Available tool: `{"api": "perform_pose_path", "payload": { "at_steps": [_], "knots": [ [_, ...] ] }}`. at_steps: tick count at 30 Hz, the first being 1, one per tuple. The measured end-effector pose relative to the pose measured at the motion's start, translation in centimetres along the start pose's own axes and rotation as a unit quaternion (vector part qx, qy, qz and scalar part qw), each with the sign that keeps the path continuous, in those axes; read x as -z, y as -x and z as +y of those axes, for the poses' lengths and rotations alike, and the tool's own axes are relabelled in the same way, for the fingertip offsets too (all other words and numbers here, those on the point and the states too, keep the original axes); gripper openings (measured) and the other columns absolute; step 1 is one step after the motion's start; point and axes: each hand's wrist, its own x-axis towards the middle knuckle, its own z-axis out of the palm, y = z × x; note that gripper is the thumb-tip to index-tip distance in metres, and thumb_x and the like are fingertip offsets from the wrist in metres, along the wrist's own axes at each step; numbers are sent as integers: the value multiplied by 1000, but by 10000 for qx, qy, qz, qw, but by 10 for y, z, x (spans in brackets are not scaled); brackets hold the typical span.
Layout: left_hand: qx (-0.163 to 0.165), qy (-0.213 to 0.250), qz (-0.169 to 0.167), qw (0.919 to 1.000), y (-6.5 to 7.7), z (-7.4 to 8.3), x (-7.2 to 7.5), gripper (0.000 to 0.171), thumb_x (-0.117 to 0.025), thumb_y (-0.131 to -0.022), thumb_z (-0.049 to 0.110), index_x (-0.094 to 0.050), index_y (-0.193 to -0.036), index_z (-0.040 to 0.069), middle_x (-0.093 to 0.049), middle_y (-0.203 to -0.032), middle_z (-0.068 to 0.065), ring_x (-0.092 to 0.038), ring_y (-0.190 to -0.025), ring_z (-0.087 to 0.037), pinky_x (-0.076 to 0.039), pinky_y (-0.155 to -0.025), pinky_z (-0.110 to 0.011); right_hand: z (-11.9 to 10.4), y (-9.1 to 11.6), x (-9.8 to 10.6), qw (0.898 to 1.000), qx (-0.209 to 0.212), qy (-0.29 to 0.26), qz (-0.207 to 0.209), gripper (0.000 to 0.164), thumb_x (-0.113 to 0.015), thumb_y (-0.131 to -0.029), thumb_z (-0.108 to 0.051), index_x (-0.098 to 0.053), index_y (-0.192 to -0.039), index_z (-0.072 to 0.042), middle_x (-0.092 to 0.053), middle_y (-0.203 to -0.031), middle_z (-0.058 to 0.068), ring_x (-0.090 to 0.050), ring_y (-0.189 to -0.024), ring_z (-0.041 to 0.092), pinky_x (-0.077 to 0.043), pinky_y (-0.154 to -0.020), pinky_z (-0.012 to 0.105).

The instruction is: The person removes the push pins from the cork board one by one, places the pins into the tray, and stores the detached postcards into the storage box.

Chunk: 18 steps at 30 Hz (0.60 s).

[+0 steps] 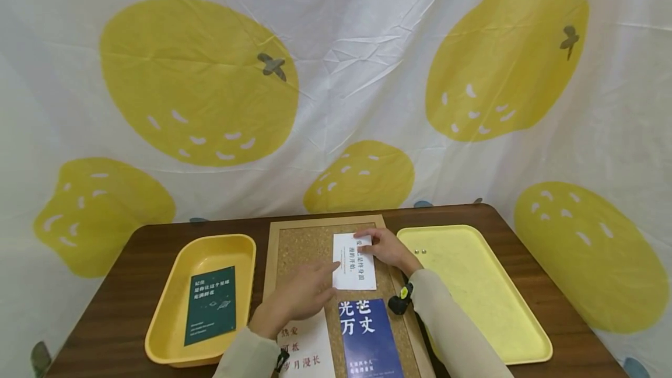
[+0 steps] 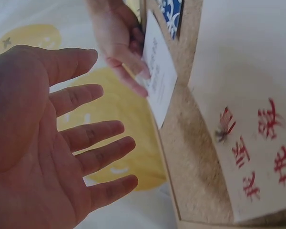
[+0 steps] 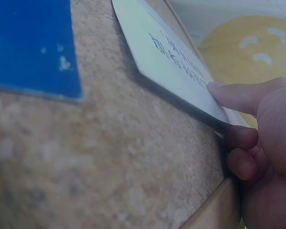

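Observation:
My right hand point(image 1: 387, 246) pinches a white card point(image 1: 346, 276) with dark printed characters by its right edge. In the right wrist view the thumb point(image 3: 243, 98) lies on top of the card, fingers curled beneath. The card sits over the upper right part of a wood-framed cork board point(image 1: 304, 244), its near edge raised off the cork. My left hand point(image 1: 300, 290) hovers above the board, fingertips near the card's left edge. Its fingers are spread and hold nothing in the left wrist view. Below lie a blue card point(image 1: 371, 343) and a white card with red characters point(image 1: 307, 352).
Left of the board stands a deep orange-yellow tray point(image 1: 165, 314) holding a dark green card point(image 1: 211, 308). On the right, a shallow pale yellow tray point(image 1: 483, 302) carries a couple of small shiny pins point(image 1: 420, 251). A lemon-patterned cloth point(image 1: 357, 104) hangs behind the wooden table point(image 1: 112, 284).

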Motion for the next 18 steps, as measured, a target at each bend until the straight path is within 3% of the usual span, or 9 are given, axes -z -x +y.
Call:
{"api": "perform_pose_path", "payload": {
  "at_steps": [9, 18],
  "knots": [
    [201, 239, 190, 9993, 16, -13, 10, 51, -53, -94, 35, -43, -141, 18, -43, -143, -6, -40, -131, -28, -33, -106, -49, 2, -1, -1, 10000, 27, 16, 12, 31, -72, -81, -13, -69, -112, -16, -64, -116, 4, -57, -98, 17, -43, -85, 34],
    [130, 269, 490, 9984, 31, -25, 21, 50, -53, -94, 36, -42, -141, 21, -43, -143, -6, -40, -131, -29, -34, -106, -48, 2, 0, 0, 10000, 35, 66, 9, 31, -72, -81, -13, -68, -112, -16, -64, -117, 4, -56, -99, 17, -43, -85, 34]
  ]
}}
